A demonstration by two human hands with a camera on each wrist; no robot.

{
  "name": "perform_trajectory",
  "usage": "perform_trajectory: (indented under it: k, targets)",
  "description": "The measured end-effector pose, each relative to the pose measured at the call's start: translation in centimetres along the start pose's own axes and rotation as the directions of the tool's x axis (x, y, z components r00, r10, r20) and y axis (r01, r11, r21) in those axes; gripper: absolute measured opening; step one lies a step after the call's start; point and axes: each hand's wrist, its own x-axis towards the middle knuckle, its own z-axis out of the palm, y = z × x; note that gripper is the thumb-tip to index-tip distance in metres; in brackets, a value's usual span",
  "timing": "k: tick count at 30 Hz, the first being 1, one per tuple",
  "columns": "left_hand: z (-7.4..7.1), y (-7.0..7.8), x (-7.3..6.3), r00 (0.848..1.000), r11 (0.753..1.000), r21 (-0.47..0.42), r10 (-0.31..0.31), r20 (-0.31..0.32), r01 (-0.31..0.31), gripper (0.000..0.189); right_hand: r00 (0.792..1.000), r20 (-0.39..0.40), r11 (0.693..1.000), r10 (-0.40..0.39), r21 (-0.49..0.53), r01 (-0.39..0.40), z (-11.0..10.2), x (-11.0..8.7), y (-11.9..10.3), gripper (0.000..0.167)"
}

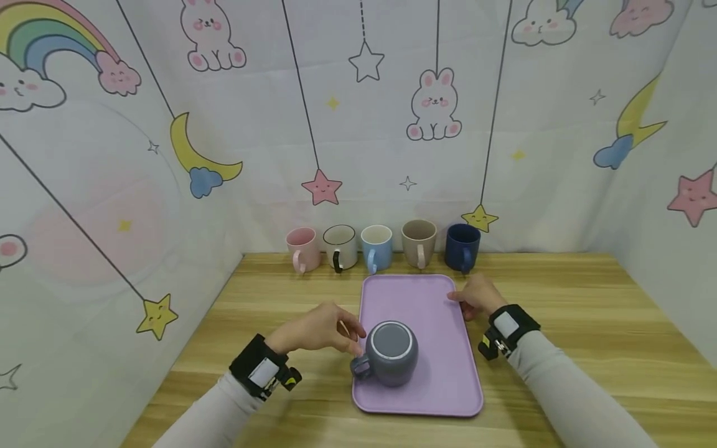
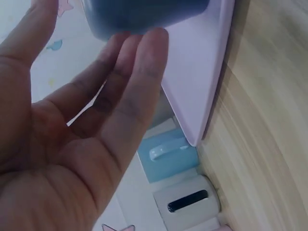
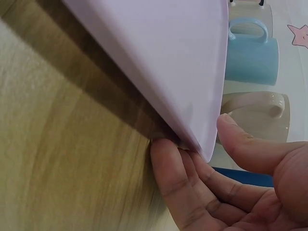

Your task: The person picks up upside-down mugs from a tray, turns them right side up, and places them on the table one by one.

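Observation:
A dark grey mug [image 1: 394, 358] stands upside down on the lilac tray [image 1: 442, 389], its base ring upward and handle to the left. My left hand [image 1: 322, 330] is beside it with loosely bent, spread fingers; in the left wrist view its fingertips [image 2: 153, 45] come right at the side of the mug [image 2: 144, 17] and the thumb stands apart. At the tray's far right corner, my right hand [image 1: 476, 295] holds the rim. In the right wrist view the thumb [image 3: 236, 137] lies above the rim and the fingers [image 3: 175, 173] curl at its underside.
Along the back wall stand a pink mug [image 1: 303, 249], a white mug with black handle [image 1: 342, 247], a light blue mug [image 1: 377, 249], a beige mug [image 1: 418, 242] and a navy mug [image 1: 462, 247]. A patterned cloth [image 1: 269, 124] hangs behind the wooden table [image 1: 560, 317].

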Motion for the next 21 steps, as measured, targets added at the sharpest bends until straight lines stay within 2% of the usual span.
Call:
perform_trajectory:
  k: [6, 11, 21]
  targets:
    - [1.1, 1.4, -0.3, 1.000, 0.994, 0.110, -0.015, -0.003, 0.015, 0.035, 1.000, -0.002, 1.000, 0.017, -0.013, -0.017, 0.1, 0.2, 0.0, 0.029]
    - [2.1, 2.2, -0.4, 0.999, 0.984, 0.176, -0.029, -0.030, 0.034, 0.031, 1.000, -0.009, 1.000, 0.011, -0.011, -0.011, 0.0, 0.3, 0.1, 0.028]
    - [2.7, 2.2, -0.2, 0.990, 0.973, 0.231, 0.048, -0.136, -0.015, 0.014, 1.000, -0.017, 1.000, -0.006, 0.004, 0.006, 0.1, 0.0, 0.1, 0.025]
